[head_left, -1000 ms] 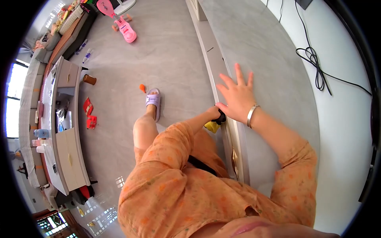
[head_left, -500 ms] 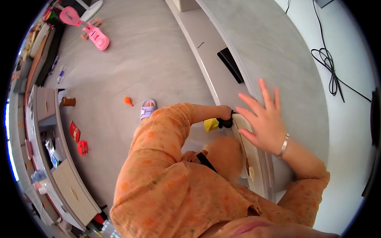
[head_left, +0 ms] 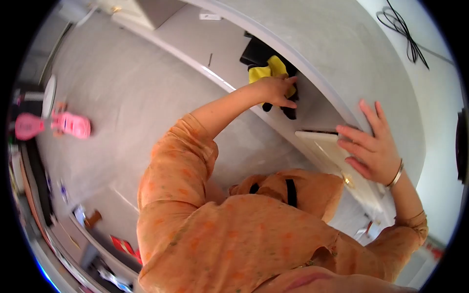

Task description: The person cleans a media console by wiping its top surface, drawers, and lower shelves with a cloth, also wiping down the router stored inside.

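My left hand [head_left: 277, 91] reaches into the open shelf of a low cabinet, its fingers apart. Right under and beside it lies a yellow and black bundle [head_left: 277, 66] that looks like gloves, touching or very near the fingers. A dark flat object [head_left: 257, 51] lies behind the bundle on the shelf. My right hand [head_left: 370, 149], with a silver bracelet at the wrist, is spread at the edge of the cabinet top [head_left: 337, 53] and holds nothing.
A light drawer front with a gold handle [head_left: 348, 180] is below my right hand. A small white box [head_left: 210, 15] sits deeper in the shelf. On the floor are a pink scooter [head_left: 72, 125] and red packets [head_left: 125, 247]. Black cable [head_left: 401, 30] hangs on the wall.
My left hand has moved from the cabinet's front edge into the shelf, with the yellow and black bundle now lying there. My right hand has shifted towards the cabinet top's edge. The view has turned.
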